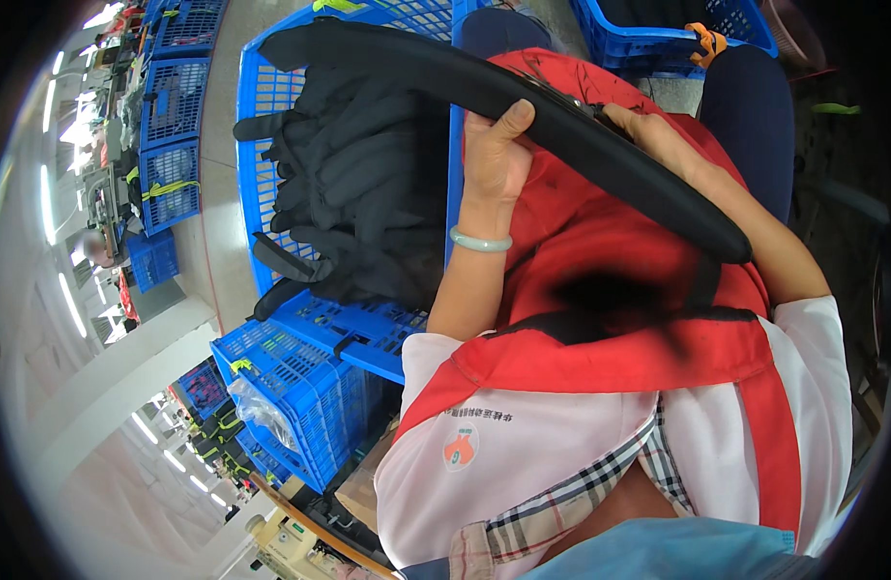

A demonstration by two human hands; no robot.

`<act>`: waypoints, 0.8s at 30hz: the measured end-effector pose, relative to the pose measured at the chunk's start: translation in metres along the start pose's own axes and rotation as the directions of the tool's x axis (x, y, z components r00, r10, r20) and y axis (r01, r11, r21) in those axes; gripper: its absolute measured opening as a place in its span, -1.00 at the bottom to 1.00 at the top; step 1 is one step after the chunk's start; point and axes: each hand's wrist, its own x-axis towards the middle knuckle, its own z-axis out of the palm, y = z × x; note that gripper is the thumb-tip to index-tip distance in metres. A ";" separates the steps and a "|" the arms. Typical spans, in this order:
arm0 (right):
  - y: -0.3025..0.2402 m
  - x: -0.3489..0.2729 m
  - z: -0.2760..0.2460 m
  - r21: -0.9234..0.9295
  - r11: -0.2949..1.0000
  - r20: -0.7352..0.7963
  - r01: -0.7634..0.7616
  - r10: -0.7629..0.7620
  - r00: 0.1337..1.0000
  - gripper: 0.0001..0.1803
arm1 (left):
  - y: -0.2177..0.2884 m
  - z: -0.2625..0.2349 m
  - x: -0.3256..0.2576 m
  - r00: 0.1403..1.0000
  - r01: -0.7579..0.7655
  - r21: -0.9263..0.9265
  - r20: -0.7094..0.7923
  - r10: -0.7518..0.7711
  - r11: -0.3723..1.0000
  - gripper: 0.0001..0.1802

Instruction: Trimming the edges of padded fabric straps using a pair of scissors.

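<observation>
Currently gripping a long black strip with the left hand, thumb laid against its upper face. Reaching behind that strip with the right hand, fingers bent beside a thin metal piece, partly hidden; cannot tell whether held or merely touched. Just below the left hand, a pale bracelet. Held aslant over a red apron, from upper left down to the right forearm. To the left, heaped inside a blue crate, more black pieces. Nearer the body, a second crate with a see-through bag against it. Farther ahead, at upper right, a third crate with an orange tie. Far left, stacked crates beside a grey floor.
</observation>
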 end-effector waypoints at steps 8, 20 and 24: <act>0.000 0.003 -0.008 0.549 0.835 -0.203 -0.041 0.180 0.962 -0.81 | -0.006 0.003 0.028 0.989 -0.088 -0.123 -0.126 0.073 0.988 -0.66; 0.061 0.098 -0.108 0.974 0.176 -0.206 0.144 0.413 0.887 -0.86 | -0.074 0.013 0.029 0.981 0.152 0.509 0.026 -0.192 0.847 -0.70; 0.142 0.146 -0.266 0.878 0.455 -0.312 0.145 0.317 0.896 -0.86 | -0.077 0.019 0.034 0.902 0.298 0.567 0.097 -0.421 0.768 -0.72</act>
